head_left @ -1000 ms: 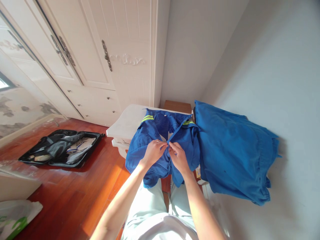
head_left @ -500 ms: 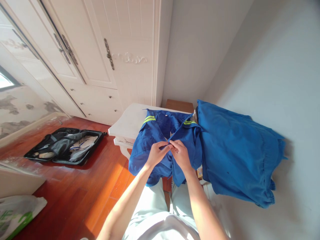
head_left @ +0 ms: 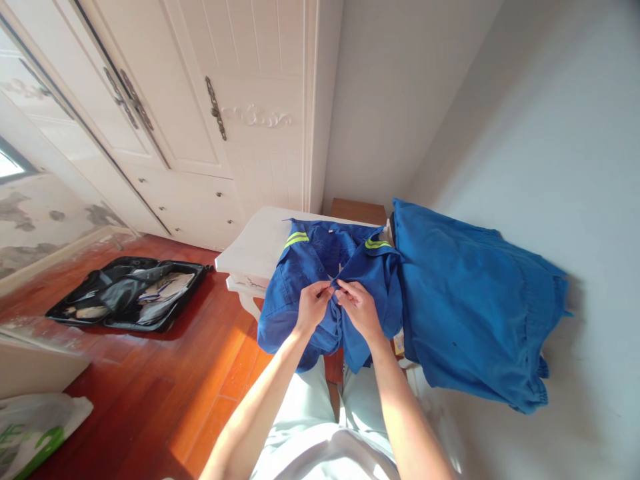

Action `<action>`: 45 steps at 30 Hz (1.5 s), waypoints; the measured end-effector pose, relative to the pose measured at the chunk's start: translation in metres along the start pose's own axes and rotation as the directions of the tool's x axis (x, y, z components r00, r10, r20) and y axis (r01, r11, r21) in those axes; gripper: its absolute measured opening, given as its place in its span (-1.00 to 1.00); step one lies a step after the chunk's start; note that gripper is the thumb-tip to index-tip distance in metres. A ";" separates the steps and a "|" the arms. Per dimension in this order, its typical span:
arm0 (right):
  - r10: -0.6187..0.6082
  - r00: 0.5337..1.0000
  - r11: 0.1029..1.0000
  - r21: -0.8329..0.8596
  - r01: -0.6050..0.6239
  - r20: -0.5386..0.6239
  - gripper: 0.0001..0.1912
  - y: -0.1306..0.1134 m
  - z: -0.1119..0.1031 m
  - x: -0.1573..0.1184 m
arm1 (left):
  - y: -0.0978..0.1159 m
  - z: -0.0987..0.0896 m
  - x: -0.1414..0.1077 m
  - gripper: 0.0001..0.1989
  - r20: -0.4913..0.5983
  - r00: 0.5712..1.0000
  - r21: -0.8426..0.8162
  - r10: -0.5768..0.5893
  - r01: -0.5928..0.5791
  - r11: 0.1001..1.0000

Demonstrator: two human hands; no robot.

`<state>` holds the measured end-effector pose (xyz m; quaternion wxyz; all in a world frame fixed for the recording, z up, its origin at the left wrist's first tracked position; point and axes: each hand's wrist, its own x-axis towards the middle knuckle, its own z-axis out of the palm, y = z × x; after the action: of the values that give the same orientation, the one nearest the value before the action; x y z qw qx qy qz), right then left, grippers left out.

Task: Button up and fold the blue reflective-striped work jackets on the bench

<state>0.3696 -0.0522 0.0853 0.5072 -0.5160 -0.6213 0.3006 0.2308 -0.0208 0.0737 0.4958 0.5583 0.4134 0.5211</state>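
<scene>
Sunlight streaks the red-brown wooden floor (head_left: 147, 383), and a white wardrobe (head_left: 267, 77) backs the white table (head_left: 255, 241). On that table lies a blue jacket (head_left: 285, 317) with yellow-green stripes, its lower part hanging over the near edge towards the person's legs. The left hand (head_left: 315, 308) and right hand (head_left: 359, 309) nearly meet at its front opening, fingertips closed in a pinch on the cloth; exactly what sits between them is too small to tell. Bare tabletop shows left of the jacket, with open floor beyond, up to an open, packed suitcase (head_left: 159, 327). Stacked blue garments (head_left: 465, 300) crowd the right side, against the jacket.
</scene>
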 end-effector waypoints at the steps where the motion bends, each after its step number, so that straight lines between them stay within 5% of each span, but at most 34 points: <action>1: 0.001 1.000 1.000 0.010 -0.001 0.002 -0.61 -0.001 0.000 0.000 | -0.001 0.000 0.000 -0.76 -0.001 1.000 -0.016 -0.006 0.006 1.000; 9: 0.028 0.999 0.997 0.071 -0.025 -0.044 -0.64 -0.004 0.004 -0.001 | -0.003 0.004 0.004 -0.82 -0.099 0.991 -0.041 -0.090 0.086 0.995; 13: 0.040 0.997 0.997 0.066 -0.035 -0.073 -0.67 -0.001 0.005 0.003 | -0.002 0.002 0.006 -0.82 -0.057 0.996 -0.002 -0.063 0.063 0.998; 20: -0.058 0.997 0.981 -0.189 0.047 -0.050 -0.76 -0.002 -0.001 0.011 | 0.003 0.000 0.005 -0.88 0.015 0.999 0.050 -0.046 0.046 0.998; 26: -0.113 0.991 0.895 -0.441 0.069 -0.075 -0.75 -0.001 0.001 0.016 | 0.008 0.005 0.001 -0.82 -0.027 0.997 -0.007 -0.069 0.069 0.998; 33: -0.101 0.992 0.893 -0.446 0.058 -0.073 -0.77 -0.005 0.002 0.014 | 0.022 0.003 -0.006 -0.77 0.003 0.995 0.168 0.102 -0.101 0.981; 41: -0.094 0.991 0.909 -0.415 0.046 -0.096 -0.79 -0.006 0.001 0.013 | 0.020 0.004 -0.006 -0.80 0.013 0.994 0.206 0.111 -0.112 0.972; 45: -0.056 0.992 0.924 -0.383 0.007 -0.116 -0.82 -0.005 0.000 0.014 | 0.023 0.000 -0.004 -0.81 0.101 0.990 0.233 0.094 -0.115 0.966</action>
<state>0.3680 -0.0401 0.0947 0.4397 -0.6124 -0.6434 0.1331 0.2292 -0.0285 0.0957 0.4152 0.6575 0.4202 0.4678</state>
